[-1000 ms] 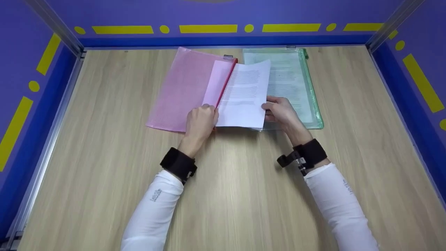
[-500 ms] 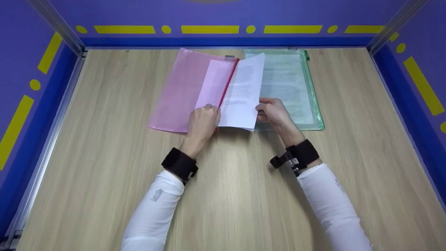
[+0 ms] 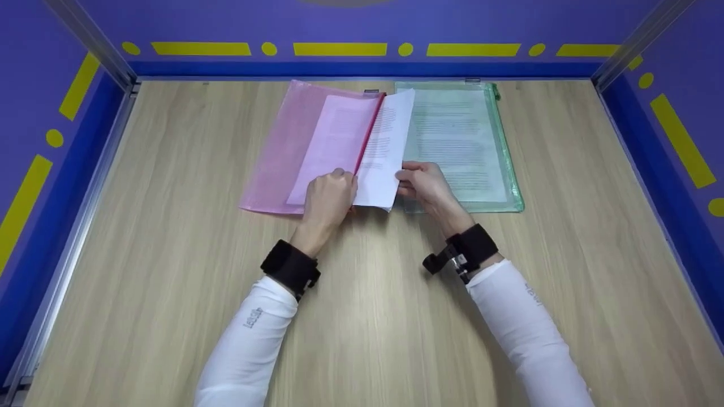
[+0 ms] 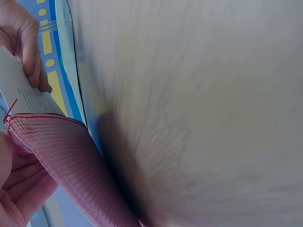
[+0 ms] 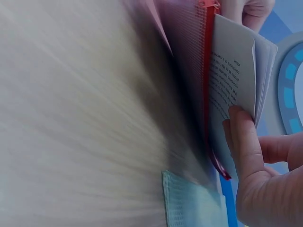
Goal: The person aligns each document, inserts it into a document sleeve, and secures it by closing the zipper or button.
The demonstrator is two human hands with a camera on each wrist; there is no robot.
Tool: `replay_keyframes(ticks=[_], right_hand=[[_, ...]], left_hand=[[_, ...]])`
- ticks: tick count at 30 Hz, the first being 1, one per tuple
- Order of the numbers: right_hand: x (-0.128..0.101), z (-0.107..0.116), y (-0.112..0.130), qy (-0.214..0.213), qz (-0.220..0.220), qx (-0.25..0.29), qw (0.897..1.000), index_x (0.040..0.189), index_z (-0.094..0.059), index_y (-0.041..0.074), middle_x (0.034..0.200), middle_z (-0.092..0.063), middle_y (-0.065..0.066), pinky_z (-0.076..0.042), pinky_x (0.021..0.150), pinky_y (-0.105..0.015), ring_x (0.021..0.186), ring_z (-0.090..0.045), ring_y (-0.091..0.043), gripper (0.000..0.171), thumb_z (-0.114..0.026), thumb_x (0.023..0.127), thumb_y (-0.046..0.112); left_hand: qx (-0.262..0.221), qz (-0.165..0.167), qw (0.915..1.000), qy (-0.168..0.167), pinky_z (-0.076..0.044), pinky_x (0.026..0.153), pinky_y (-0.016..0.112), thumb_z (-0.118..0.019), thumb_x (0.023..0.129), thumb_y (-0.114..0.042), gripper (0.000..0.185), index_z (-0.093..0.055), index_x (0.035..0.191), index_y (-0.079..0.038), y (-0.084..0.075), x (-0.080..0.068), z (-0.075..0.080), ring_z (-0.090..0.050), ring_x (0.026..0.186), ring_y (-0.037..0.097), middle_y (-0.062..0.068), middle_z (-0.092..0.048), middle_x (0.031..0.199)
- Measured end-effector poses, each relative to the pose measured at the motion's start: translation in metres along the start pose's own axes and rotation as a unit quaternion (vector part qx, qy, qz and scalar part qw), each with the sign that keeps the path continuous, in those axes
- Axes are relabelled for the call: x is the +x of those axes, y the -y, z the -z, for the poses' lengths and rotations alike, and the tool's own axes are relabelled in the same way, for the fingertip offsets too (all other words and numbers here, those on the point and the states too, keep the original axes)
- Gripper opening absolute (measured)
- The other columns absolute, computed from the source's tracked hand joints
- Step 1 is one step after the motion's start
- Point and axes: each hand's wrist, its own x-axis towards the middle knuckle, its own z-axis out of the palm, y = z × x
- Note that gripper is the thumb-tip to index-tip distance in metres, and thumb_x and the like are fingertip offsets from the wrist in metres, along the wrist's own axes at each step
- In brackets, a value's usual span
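Note:
A pink mesh zip pouch [image 3: 283, 152] with a red zip edge lies at the left of the two pouches. Its opening side is lifted by my left hand [image 3: 330, 195], which grips the near corner of that edge. Printed paper sheets [image 3: 384, 152] stick partly out of the pouch; the rest shows through the pink mesh. My right hand [image 3: 427, 183] pinches the stack's right edge, thumb on one face and fingers on the other, as the right wrist view shows with the hand [image 5: 265, 175]. To the right lies a green zip pouch [image 3: 506, 169] with printed paper inside.
The wooden tabletop [image 3: 373, 316] reaches toward me in front of both pouches. Blue and purple panels with yellow marks [image 3: 339, 49] stand along the back and both sides.
My right hand has moved left, and the paper stack has slid further into the pink pouch. The left hand keeps its grip on the pouch edge in nearly the same place.

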Motion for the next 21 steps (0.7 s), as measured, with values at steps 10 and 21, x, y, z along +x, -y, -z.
replay_keyframes(ticks=[10, 21], right_hand=[[0.007, -0.016, -0.003, 0.007, 0.011, 0.002, 1.000, 0.136, -0.052, -0.010, 0.092, -0.065, -0.004, -0.057, 0.065, -0.015, 0.068, -0.068, -0.004, 0.043, -0.056, 0.095, 0.001], [0.016, -0.028, -0.002, 0.001, 0.013, -0.026, 1.000, 0.131, -0.057, -0.009, 0.097, -0.065, -0.007, -0.058, 0.066, -0.016, 0.068, -0.067, -0.003, 0.039, -0.059, 0.094, 0.001]], left_hand=[[-0.012, 0.000, 0.9999, 0.000, -0.055, 0.049, 0.040, -0.062, 0.095, -0.012, 0.024, -0.073, 0.078, 0.002, -0.004, -0.001, 0.001, -0.067, 0.054, 0.029, 0.012, -0.069, 0.068], [-0.010, -0.029, 0.9995, -0.003, -0.055, 0.051, 0.040, -0.062, 0.096, -0.012, 0.024, -0.073, 0.079, 0.000, -0.006, 0.002, 0.000, -0.067, 0.057, 0.028, 0.011, -0.069, 0.069]])
